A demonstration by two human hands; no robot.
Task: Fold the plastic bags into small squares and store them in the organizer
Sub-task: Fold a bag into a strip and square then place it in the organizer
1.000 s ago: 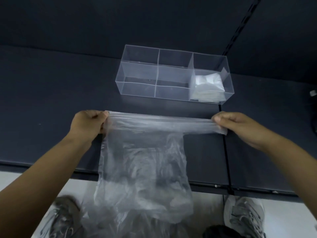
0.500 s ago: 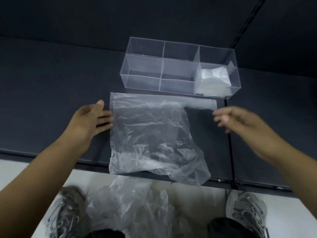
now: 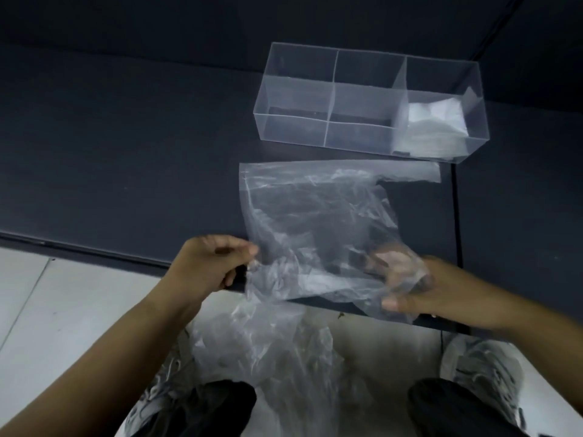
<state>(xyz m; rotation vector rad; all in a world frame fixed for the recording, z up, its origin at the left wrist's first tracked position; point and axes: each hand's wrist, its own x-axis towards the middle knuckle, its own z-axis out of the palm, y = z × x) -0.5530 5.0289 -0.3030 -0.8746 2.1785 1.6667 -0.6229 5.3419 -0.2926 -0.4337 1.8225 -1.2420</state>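
Plastic bag (image 3: 315, 216) is pinched at its near corners by left hand (image 3: 208, 266) and right hand (image 3: 419, 288) over worktop (image 3: 126, 152) near edge; carry both evenly forward.

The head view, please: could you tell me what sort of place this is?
Probably a plain indoor workstation set up for this task, though I can't be sure: a dark table against a dark panelled wall, a pale tiled floor, and a clear organizer with a plastic bag before it.
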